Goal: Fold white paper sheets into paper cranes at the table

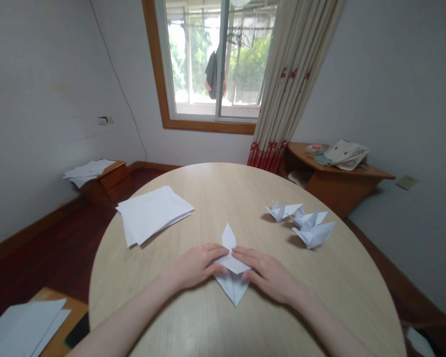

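Observation:
A sheet of white paper folded into a pointed kite shape [237,288] lies on the round table before me. One narrow tip points away toward the window and a wider tip points toward me. My left hand [195,265] holds its left side, fingers near the middle crease and thumb on the lower flap. From the right, my right hand [269,272] holds it in the same way, its fingertips nearly meeting the left ones. The fingers cover both side corners of the paper. Several folded paper cranes [314,233] sit close together at the right.
A stack of white paper sheets [154,213] lies on the left of the wooden table [223,188]. More sheets [26,325] rest on a low surface at lower left. Beyond the table stand a small cabinet [115,183], a corner desk [342,186] and a curtain [282,89] by the window.

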A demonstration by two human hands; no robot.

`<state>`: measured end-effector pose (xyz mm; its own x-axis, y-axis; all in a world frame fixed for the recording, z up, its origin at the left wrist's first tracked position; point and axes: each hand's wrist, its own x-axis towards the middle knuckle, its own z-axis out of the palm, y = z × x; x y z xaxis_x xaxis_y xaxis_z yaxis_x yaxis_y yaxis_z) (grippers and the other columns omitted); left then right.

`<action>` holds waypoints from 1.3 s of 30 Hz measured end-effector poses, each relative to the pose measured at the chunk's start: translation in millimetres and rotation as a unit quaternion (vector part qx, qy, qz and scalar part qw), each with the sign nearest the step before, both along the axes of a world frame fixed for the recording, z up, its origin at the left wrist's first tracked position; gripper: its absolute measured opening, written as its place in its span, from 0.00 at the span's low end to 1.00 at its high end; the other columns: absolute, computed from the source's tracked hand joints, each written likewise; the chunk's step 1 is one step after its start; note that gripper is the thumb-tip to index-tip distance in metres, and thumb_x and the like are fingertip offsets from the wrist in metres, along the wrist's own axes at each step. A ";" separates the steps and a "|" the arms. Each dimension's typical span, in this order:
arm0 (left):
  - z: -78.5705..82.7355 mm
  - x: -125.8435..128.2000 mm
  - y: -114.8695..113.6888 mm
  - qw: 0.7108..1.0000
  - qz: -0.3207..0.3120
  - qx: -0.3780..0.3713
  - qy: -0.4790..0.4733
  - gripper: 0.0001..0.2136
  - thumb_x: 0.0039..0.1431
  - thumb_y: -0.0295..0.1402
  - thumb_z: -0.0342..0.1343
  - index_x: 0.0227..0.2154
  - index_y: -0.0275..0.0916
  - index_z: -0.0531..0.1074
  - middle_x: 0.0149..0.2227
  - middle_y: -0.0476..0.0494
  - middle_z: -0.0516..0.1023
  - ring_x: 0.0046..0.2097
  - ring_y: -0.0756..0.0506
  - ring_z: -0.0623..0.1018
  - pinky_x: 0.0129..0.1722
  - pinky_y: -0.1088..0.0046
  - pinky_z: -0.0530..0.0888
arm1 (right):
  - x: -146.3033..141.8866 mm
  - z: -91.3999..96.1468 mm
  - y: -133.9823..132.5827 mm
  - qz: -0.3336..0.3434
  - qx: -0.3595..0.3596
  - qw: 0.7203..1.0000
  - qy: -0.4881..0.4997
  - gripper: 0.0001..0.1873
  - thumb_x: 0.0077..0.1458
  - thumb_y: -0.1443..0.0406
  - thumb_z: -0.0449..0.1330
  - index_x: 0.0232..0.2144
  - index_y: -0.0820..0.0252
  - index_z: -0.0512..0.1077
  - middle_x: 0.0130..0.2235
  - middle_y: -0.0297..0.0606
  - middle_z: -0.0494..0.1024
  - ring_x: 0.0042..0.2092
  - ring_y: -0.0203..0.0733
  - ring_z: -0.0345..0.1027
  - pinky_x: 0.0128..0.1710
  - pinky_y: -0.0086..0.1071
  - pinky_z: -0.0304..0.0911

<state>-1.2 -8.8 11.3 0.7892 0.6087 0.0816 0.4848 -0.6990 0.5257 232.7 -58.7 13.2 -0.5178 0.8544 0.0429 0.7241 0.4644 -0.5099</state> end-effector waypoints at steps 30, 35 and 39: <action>-12.9 6.4 -1.9 0.964 0.039 0.222 -0.140 0.17 0.60 0.21 0.43 0.49 0.42 0.64 0.56 0.38 0.63 0.48 0.44 0.75 0.40 0.68 0.77 | -4.7 -20.2 4.8 -0.065 0.201 0.969 0.128 0.23 0.64 0.69 0.44 0.59 0.50 0.58 0.58 0.42 0.67 0.61 0.42 0.60 0.57 0.41 0.62; -14.6 7.3 -1.8 0.954 0.058 0.262 -0.133 0.14 0.62 0.24 0.44 0.49 0.38 0.66 0.57 0.34 0.63 0.53 0.41 0.71 0.45 0.62 0.76 | -6.1 -19.7 4.9 -0.078 0.194 0.974 0.089 0.21 0.65 0.65 0.45 0.59 0.54 0.60 0.60 0.45 0.65 0.61 0.45 0.59 0.57 0.42 0.62; -11.7 6.2 -1.9 0.951 0.048 0.280 -0.122 0.15 0.61 0.24 0.45 0.48 0.37 0.67 0.57 0.35 0.65 0.55 0.39 0.66 0.52 0.56 0.71 | -6.0 -17.2 4.7 -0.068 0.228 0.969 0.072 0.22 0.65 0.64 0.47 0.60 0.56 0.61 0.61 0.48 0.63 0.60 0.47 0.59 0.57 0.46 0.62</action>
<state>5.1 -10.8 -0.4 0.6476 0.4846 0.5881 0.4721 -0.8609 0.1895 226.7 -54.0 -4.0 -0.3629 0.7894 0.4950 0.7311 0.5706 -0.3740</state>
